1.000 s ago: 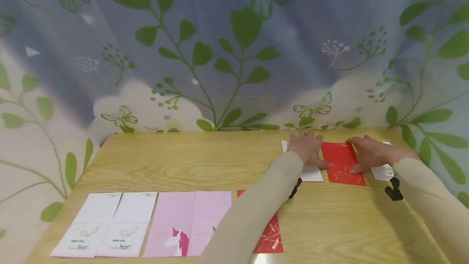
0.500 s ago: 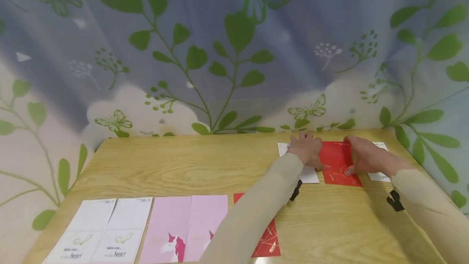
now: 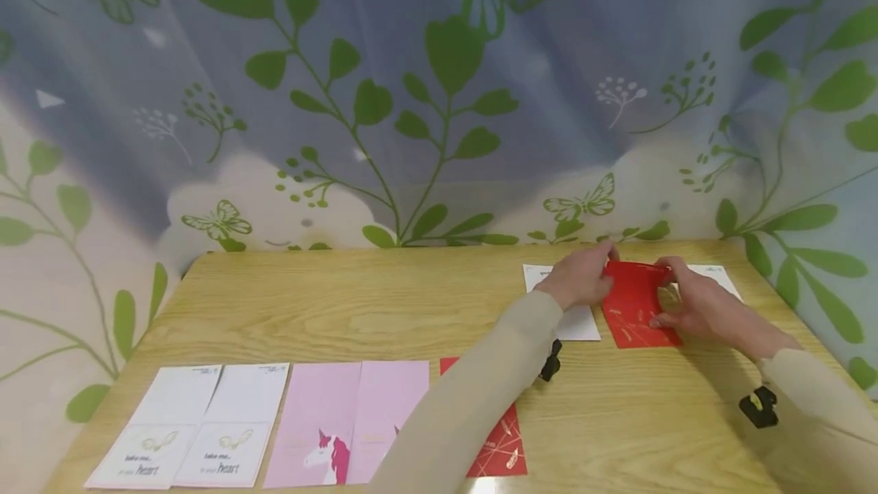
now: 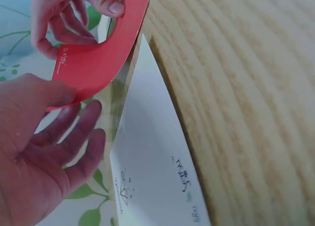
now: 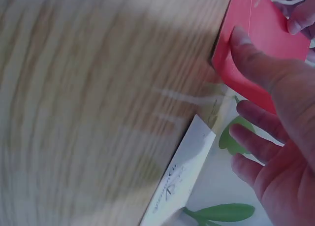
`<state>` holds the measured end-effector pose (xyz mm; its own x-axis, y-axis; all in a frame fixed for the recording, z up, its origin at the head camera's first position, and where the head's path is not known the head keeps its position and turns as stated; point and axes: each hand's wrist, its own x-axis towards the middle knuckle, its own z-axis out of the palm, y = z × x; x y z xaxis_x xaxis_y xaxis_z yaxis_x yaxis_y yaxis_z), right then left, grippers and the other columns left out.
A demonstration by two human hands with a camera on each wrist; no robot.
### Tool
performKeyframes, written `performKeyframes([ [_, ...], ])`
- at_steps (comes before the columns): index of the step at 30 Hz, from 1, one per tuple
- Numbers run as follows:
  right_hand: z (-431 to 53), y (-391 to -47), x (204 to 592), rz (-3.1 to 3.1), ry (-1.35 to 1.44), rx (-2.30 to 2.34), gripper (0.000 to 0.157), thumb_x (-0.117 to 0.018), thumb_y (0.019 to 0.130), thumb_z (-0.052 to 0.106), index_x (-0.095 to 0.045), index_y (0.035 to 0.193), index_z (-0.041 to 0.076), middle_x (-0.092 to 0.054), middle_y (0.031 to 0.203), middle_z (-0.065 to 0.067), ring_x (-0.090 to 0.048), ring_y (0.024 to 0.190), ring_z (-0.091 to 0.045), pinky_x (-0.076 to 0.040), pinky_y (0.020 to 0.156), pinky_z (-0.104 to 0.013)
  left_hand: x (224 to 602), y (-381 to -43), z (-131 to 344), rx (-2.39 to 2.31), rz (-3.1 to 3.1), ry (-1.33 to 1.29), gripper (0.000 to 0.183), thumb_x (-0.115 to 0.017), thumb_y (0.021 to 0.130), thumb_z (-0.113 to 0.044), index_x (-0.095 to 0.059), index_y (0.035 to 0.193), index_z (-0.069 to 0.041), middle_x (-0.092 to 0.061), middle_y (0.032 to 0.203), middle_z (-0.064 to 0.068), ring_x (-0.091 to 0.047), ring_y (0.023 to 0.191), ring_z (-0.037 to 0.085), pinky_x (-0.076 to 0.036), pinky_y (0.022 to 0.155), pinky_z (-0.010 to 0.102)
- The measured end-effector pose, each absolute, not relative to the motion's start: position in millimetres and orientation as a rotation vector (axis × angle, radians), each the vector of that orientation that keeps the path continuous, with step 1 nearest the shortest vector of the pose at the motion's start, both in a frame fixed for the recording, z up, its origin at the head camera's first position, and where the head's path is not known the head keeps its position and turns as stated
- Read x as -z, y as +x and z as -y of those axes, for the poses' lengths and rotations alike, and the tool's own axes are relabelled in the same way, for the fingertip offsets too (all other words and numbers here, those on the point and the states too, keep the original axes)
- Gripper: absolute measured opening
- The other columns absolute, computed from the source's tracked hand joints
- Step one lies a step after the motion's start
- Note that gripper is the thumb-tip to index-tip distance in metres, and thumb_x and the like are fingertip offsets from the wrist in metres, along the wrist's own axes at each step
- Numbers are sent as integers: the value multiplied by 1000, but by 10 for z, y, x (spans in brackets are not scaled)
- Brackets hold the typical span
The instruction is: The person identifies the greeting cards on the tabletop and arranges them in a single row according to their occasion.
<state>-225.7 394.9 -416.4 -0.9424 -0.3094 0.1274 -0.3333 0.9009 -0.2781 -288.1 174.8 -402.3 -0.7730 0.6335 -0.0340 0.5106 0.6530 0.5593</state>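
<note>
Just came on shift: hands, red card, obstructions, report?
Left hand pinching red card, far left corner. Right hand gripping its right side. It's bent, far end off the table. Left white card and right white card close by, neither over it.

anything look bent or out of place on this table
Only the red card between the left hand and right hand: it bows, its far edge lifted off the table, while the pink cards lie flat. No spill or tear shows.

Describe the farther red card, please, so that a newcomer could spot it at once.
On the table, look toward the far right. Between one white card and another is the red card. Its colour and raised far edge set it apart from both.
</note>
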Motion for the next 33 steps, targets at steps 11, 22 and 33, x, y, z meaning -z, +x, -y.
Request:
performKeyframes([
  [11,-3977,-2241,4114,2714,384,-809,37,-74,90,-2,-57,122,-5,-68,107,-29,-75,85,-20,-61,67,-26,4025,-2866,-1607,-1179,-2462,963,29,-58,104,-17,-48,131,-24,-62,103,-3,-59,77,8,-49,62,19],
  [22,-3821,-2173,3994,2639,247,-1147,36,-70,94,0,-56,127,-2,-61,93,21,-65,75,12,-59,57,-23,3901,-2818,-1402,-1335,-2322,955,32,-60,104,-14,-50,133,-21,-62,102,-2,-74,79,15,-52,66,19],
  [33,-3631,-2061,3974,2659,278,-1174,35,-72,93,1,-59,125,-2,-62,98,13,-67,79,12,-60,58,-25,3888,-2758,-1116,-1376,-2206,994,28,-63,102,-14,-51,127,-19,-62,98,0,-77,84,26,-58,65,23],
])
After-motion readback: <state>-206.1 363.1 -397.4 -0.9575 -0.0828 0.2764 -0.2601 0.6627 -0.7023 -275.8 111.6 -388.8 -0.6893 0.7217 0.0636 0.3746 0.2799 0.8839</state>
